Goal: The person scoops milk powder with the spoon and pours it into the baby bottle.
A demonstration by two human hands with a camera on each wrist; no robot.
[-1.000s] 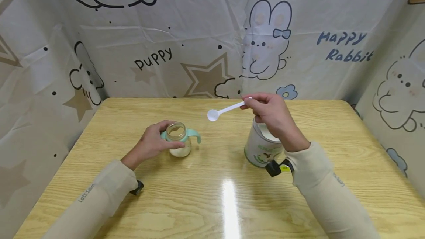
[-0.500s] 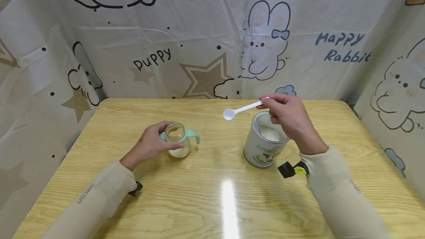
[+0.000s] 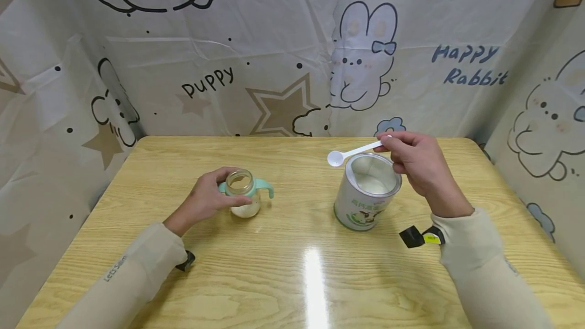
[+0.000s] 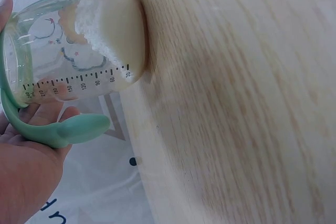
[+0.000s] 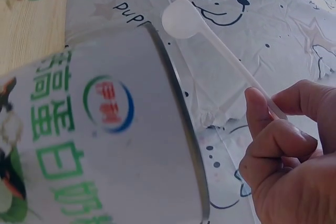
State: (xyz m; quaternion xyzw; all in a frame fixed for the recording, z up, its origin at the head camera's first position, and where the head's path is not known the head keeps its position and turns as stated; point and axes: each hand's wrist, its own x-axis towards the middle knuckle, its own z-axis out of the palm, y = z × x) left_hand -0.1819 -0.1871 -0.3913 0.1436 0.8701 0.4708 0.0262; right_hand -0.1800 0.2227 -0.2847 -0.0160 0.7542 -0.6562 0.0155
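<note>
My light wooden table (image 3: 292, 278), its glossy top catching a streak of overhead light near the front edge. Pale cartoon curtains (image 3: 274, 39) printed with puppies, rabbits and stars enclose its far and side edges.

Cut off at the right wrist view's edges: tin (image 5: 105, 145), its label print blurred, base unseen.

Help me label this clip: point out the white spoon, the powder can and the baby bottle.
white spoon (image 3: 335, 158), head view, on its bowl.
powder can (image 3: 361, 207), head view, on its printed side wall.
baby bottle (image 4: 100, 40), left wrist view, on its glass side.
</note>
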